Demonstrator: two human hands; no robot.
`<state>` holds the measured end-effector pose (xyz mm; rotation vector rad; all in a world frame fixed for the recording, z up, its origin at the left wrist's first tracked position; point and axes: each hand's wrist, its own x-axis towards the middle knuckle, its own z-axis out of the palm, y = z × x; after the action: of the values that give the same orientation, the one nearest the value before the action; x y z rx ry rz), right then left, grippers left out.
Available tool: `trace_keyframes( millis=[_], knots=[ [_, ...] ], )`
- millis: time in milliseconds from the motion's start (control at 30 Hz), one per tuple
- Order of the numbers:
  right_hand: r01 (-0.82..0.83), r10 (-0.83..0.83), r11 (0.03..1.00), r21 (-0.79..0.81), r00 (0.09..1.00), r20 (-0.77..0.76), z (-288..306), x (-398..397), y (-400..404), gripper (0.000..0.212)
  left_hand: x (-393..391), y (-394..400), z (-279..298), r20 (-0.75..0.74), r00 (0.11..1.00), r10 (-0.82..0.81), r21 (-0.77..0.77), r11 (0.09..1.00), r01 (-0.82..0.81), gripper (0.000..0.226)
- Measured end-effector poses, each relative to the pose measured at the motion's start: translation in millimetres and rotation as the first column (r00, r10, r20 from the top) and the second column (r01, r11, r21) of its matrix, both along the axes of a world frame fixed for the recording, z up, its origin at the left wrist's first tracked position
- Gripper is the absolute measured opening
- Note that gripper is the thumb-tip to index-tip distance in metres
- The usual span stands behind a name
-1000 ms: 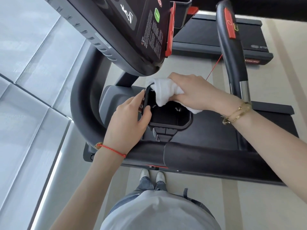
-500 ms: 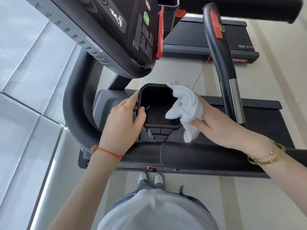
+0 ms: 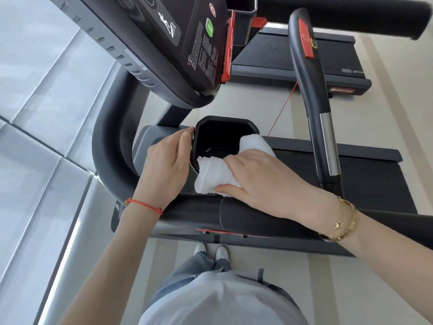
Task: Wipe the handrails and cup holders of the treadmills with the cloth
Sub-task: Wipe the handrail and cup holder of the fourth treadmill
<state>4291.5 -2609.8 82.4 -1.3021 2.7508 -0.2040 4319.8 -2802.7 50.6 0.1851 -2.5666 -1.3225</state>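
The right hand (image 3: 264, 181) lay on the white cloth (image 3: 214, 175), fingers mostly straight and spread over it, pressing it on the near rim of the black cup holder (image 3: 225, 132); the thumb pinned the cloth's near edge. One part of the cloth went over the rim into the holder, another fold stood up at the holder's right wall. The left hand (image 3: 164, 165) held the holder's left wall from outside, fingers curled at the rim w/ tips touching the edge, thumb side hidden.

The relation that matters, I judge: the uncleaned part of the holder lay straight ahead of the right fingers, away from the body, so the next wipe probably goes forward and down into the cavity. The right hand was the nearer one for that; the left only steadied. The padded front handrail (image 3: 257, 219) ran left-right just below both wrists, touching distance, its long axis across the person. The right-side handrail (image 3: 311, 106) stood well apart, running away from the person.

Hard to see: the bottom of the holder was dark, approx. half covered by cloth and hand, so I cannot tell if it is clean. The console (image 3: 178, 50) was cut off at the top edge.
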Motion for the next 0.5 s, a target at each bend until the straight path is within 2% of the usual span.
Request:
trace_keyframes(
  millis=[67, 167, 333, 500],
  knots=[
    [-0.010, 0.010, 1.000, -0.028, 1.000, -0.014, 1.0, 4.8, 7.4, 0.043, 1.2, -1.3, 0.2, -0.021, 1.000, 0.019, -0.051, 0.999, -0.020, 0.039],
    [0.054, -0.053, 0.997, 0.048, 0.999, -0.013, 0.7, 11.1, -3.9, 0.046, 2.9, -4.7, 2.8, -0.015, 1.000, -0.001, -0.098, 0.995, 0.000, 0.036],
    [0.299, -0.290, 0.949, 0.098, 0.952, -0.102, -5.5, 29.9, -47.0, 0.048, 9.1, -26.7, 9.6, -0.007, 0.996, -0.084, -0.219, 0.972, 0.080, 0.034],
    [0.508, -0.505, 0.860, 0.045, 0.861, -0.064, -11.2, 28.7, -86.5, 0.041, 12.2, -53.2, 9.8, 0.039, 0.978, -0.203, -0.304, 0.930, 0.205, 0.035]
  ],
)
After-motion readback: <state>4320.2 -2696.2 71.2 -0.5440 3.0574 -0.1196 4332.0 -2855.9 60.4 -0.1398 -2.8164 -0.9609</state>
